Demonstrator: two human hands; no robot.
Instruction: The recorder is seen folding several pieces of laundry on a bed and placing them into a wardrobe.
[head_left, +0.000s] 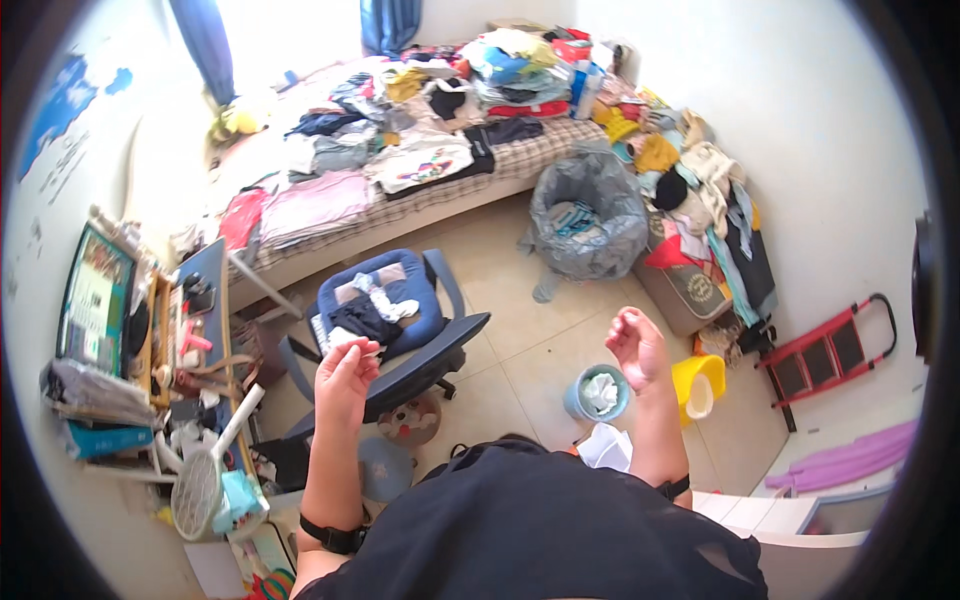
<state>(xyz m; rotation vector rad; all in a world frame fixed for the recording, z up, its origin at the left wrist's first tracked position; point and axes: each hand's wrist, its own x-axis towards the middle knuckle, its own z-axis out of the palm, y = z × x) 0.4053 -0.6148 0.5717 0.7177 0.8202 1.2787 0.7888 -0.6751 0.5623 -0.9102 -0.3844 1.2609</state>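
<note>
Raised in front of me, my left hand has its fingers curled and holds nothing. It appears just in front of a desk chair whose blue seat cushion carries a dark garment and a light patterned cloth. My right hand is also empty, its fingers loosely bent, above the tiled floor. Below it stands a light blue waste bin with crumpled white paper in it, and a yellow plastic container is to its right. Farther off, a large grey plastic bag stands with its top spread around some cloth.
Clothes cover a bed with a checked sheet. More garments lie heaped over a storage box on the right. A red step ladder leans by the right wall. At left, a desk holds a monitor and an electric mosquito racket.
</note>
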